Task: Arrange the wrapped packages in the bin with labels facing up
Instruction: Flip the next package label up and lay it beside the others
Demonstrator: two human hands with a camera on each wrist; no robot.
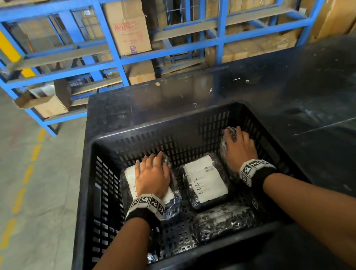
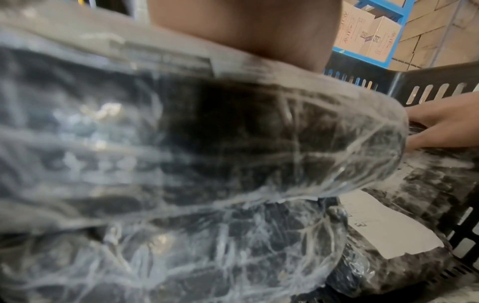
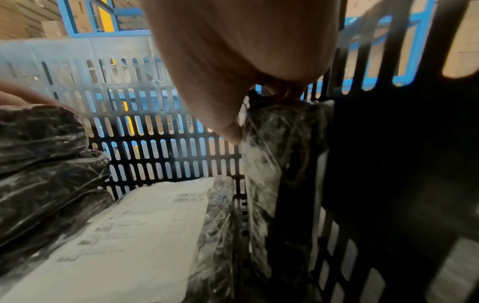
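A black slotted bin (image 1: pixel 166 120) holds several black packages in clear wrap. My left hand (image 1: pixel 152 174) lies flat on the left package (image 1: pixel 130 175), whose white label faces up; this package rests on another one (image 1: pixel 172 205). The middle package (image 1: pixel 205 181) lies flat with its label up. A front package (image 1: pixel 223 221) shows no label. My right hand (image 1: pixel 239 147) grips the top of a package (image 1: pixel 227 135) standing on edge against the right wall. In the right wrist view the thumb (image 3: pixel 233 133) presses that upright package (image 3: pixel 274 153).
The bin stands on a black table (image 1: pixel 302 86) with scuffed bare surface to the right and behind. Blue metal racks (image 1: pixel 115 41) with cardboard boxes stand beyond the table. A concrete floor with a dashed yellow line (image 1: pixel 18 201) runs on the left.
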